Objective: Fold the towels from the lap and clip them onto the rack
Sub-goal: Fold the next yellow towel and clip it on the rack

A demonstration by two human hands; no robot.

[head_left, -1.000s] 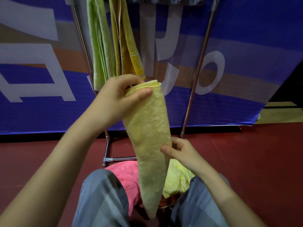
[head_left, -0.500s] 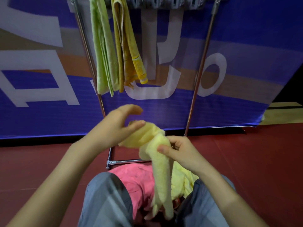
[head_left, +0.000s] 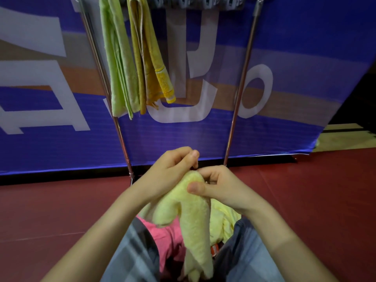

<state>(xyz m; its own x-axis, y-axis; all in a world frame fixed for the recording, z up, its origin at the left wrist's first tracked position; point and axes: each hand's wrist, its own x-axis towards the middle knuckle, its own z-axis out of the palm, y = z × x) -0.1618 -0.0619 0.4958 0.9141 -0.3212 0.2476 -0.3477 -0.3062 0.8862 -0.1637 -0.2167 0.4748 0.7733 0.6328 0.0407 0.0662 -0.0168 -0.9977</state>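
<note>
A pale yellow towel (head_left: 193, 218) hangs doubled over from both my hands, low in front of me above my lap. My left hand (head_left: 173, 169) pinches its top fold from the left, and my right hand (head_left: 215, 186) grips the same fold with the thumb pressed on the cloth. A pink towel (head_left: 164, 237) and another pale yellow towel (head_left: 223, 220) lie on my lap. On the rack (head_left: 242, 82) behind, a light green towel (head_left: 118, 64) and a golden yellow towel (head_left: 150, 62) hang at the left from the grey clips (head_left: 195, 2).
The rack's two metal uprights stand on a dark red floor (head_left: 305, 200). A blue banner (head_left: 305, 47) with white shapes hangs close behind the rack. My grey trouser legs (head_left: 132, 259) fill the bottom of the view.
The towel was held up high by my left hand; it has come down and been folded over, and both hands now meet at its top fold.
</note>
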